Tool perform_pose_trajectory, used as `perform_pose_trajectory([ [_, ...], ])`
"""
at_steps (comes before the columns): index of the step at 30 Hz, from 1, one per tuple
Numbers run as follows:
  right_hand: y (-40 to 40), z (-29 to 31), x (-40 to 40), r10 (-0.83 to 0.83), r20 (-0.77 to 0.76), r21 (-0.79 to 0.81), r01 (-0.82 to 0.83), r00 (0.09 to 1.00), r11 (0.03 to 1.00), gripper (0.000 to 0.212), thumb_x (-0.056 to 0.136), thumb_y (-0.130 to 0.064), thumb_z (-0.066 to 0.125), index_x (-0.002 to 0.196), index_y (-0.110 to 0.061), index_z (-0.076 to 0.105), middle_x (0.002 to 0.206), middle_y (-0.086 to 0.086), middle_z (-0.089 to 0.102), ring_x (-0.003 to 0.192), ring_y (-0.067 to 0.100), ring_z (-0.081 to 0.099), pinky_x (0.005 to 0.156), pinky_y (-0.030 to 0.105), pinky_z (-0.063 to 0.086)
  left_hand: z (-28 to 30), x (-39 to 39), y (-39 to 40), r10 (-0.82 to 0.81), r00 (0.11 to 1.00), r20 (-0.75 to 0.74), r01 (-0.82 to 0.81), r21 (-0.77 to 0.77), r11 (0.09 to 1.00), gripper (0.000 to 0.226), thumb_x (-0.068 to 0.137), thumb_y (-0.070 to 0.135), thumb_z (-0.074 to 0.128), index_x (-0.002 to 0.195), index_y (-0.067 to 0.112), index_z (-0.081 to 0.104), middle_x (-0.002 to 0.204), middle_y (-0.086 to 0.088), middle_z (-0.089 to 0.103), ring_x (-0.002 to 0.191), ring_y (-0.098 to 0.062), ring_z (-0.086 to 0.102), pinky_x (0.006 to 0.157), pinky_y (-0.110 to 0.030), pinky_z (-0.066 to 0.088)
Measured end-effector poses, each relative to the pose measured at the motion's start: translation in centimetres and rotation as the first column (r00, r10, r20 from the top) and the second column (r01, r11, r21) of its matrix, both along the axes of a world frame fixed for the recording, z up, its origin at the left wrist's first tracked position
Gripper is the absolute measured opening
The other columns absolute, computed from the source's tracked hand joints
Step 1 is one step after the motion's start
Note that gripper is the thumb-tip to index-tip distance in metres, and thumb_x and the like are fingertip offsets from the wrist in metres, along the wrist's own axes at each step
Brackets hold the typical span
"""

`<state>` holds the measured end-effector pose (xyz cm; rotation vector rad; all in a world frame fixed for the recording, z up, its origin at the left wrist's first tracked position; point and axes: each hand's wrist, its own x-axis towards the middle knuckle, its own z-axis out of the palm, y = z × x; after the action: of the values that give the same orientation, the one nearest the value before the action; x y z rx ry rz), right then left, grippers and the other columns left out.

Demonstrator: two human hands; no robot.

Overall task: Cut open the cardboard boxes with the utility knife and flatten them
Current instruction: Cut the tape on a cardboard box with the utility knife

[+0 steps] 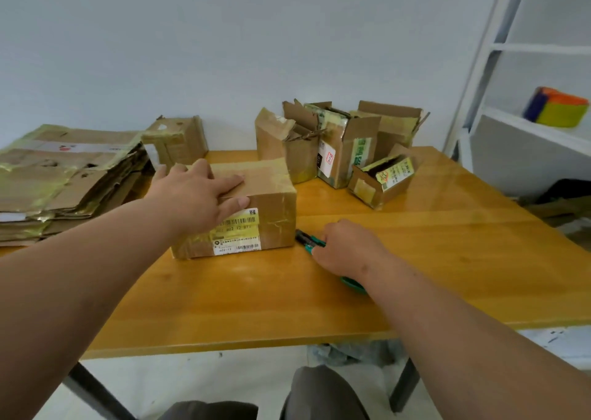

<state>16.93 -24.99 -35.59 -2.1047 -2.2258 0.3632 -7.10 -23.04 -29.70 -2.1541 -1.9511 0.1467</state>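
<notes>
A taped cardboard box [256, 215] with yellow and white labels stands on the wooden table [415, 259]. My left hand [195, 192] lies flat on its top with the fingers spread. Just right of the box, a green utility knife [308, 240] lies on the table, black tip pointing at the box. My right hand [345, 247] covers its middle with fingers curled around the handle; the green rear end shows behind the wrist.
A stack of flattened cardboard [64, 176] lies at the table's left. A small sealed box [176, 141] and several opened boxes [339, 144] stand at the back by the wall. A white shelf unit [511, 125] stands on the right.
</notes>
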Motion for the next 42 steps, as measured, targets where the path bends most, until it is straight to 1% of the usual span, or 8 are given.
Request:
perform_pose_trajectory([
  [5, 0.3, 0.0, 1.5, -0.081, -0.099, 0.025, 0.084, 0.992, 0.996, 0.021, 0.093, -0.020, 0.057, 0.112, -0.019, 0.047, 0.087, 0.001, 0.053, 0.083, 0.023, 0.058, 0.061, 0.034, 0.044, 0.7, -0.6, 0.8, -0.009, 0.984, 0.176, 0.028, -0.108, 0.994, 0.076, 0.078, 0.075, 0.015, 0.149, 0.048, 0.022, 0.134, -0.003, 0.036, 0.121, -0.029, 0.044, 0.102, -0.044, 0.041],
  [9, -0.1, -0.3, 2.4, -0.075, -0.241, 0.187, 0.122, 0.968, 0.975, 0.016, 0.096, -0.018, 0.055, 0.104, -0.023, 0.042, 0.092, 0.001, 0.058, 0.078, 0.022, 0.059, 0.066, 0.039, 0.052, 1.0, -1.0, 0.6, -0.076, 0.925, 0.373, 0.156, -0.188, 0.970, 0.061, 0.096, 0.053, 0.038, 0.151, 0.027, 0.029, 0.151, 0.001, 0.035, 0.132, -0.023, 0.040, 0.109, -0.040, 0.034],
  [11, -0.3, -0.5, 2.3, 0.016, -0.328, 0.262, 0.075, 0.944, 0.962, 0.012, 0.098, -0.019, 0.053, 0.101, -0.024, 0.043, 0.092, 0.000, 0.060, 0.075, 0.019, 0.059, 0.068, 0.042, 0.056, 0.9, -0.7, 0.4, -0.049, 0.903, 0.426, 0.149, -0.205, 0.967, 0.067, 0.092, 0.065, 0.037, 0.148, 0.029, 0.031, 0.148, 0.002, 0.040, 0.128, -0.023, 0.044, 0.107, -0.041, 0.036],
  [14, -0.6, -0.8, 1.9, 0.135, -0.424, 0.341, 0.020, 0.896, 0.940, 0.006, 0.099, -0.022, 0.051, 0.100, -0.025, 0.046, 0.096, -0.001, 0.063, 0.073, 0.015, 0.059, 0.062, 0.038, 0.053, 0.5, 0.0, 0.2, -0.071, 0.944, 0.323, 0.115, -0.121, 0.986, 0.090, 0.074, 0.085, 0.019, 0.143, 0.029, 0.033, 0.137, 0.002, 0.047, 0.119, -0.022, 0.049, 0.099, -0.042, 0.042],
  [18, -0.5, -1.3, 2.0, 0.203, -0.466, 0.441, 0.027, 0.861, 0.897, 0.016, 0.101, -0.026, 0.049, 0.115, -0.022, 0.056, 0.085, -0.006, 0.060, 0.062, 0.007, 0.052, 0.049, 0.024, 0.034, 0.3, -0.4, 1.2, -0.113, 0.972, 0.207, 0.129, -0.067, 0.989, 0.096, 0.065, 0.092, -0.001, 0.149, 0.049, 0.016, 0.153, 0.008, 0.031, 0.134, -0.022, 0.040, 0.098, -0.044, 0.045],
  [25, 0.6, -1.7, 1.0, 0.262, -0.513, 0.524, 0.057, 0.817, 0.850, 0.036, 0.102, -0.029, 0.047, 0.136, -0.022, 0.057, 0.111, -0.003, 0.064, 0.095, 0.011, 0.057, 0.078, 0.033, 0.052, 0.6, -0.9, 3.7, -0.059, 0.939, 0.340, 0.098, -0.100, 0.990, 0.099, 0.058, 0.095, 0.000, 0.142, 0.053, 0.035, 0.149, 0.009, 0.035, 0.132, -0.020, 0.042, 0.103, -0.044, 0.040],
  [31, 2.4, -1.9, 0.1, 0.268, -0.530, 0.504, 0.044, 0.805, 0.863, 0.041, 0.104, -0.034, 0.043, 0.143, -0.024, 0.050, 0.124, -0.006, 0.061, 0.100, 0.001, 0.048, 0.071, 0.007, 0.034, 0.7, -1.2, 4.7, -0.050, 0.929, 0.367, 0.097, -0.110, 0.989, 0.098, 0.061, 0.094, 0.001, 0.140, 0.051, 0.040, 0.145, 0.010, 0.041, 0.129, -0.019, 0.045, 0.101, -0.042, 0.039],
  [42, 3.4, -2.5, -0.3, 0.301, -0.575, 0.544, 0.081, 0.761, 0.835, 0.038, 0.103, -0.032, 0.046, 0.139, -0.022, 0.055, 0.115, -0.007, 0.064, 0.099, 0.007, 0.057, 0.076, 0.024, 0.049, 0.7, -1.1, 5.0, -0.035, 0.912, 0.409, 0.091, -0.118, 0.989, 0.099, 0.059, 0.095, 0.003, 0.138, 0.050, 0.043, 0.141, 0.012, 0.043, 0.125, -0.018, 0.047, 0.102, -0.044, 0.041],
])
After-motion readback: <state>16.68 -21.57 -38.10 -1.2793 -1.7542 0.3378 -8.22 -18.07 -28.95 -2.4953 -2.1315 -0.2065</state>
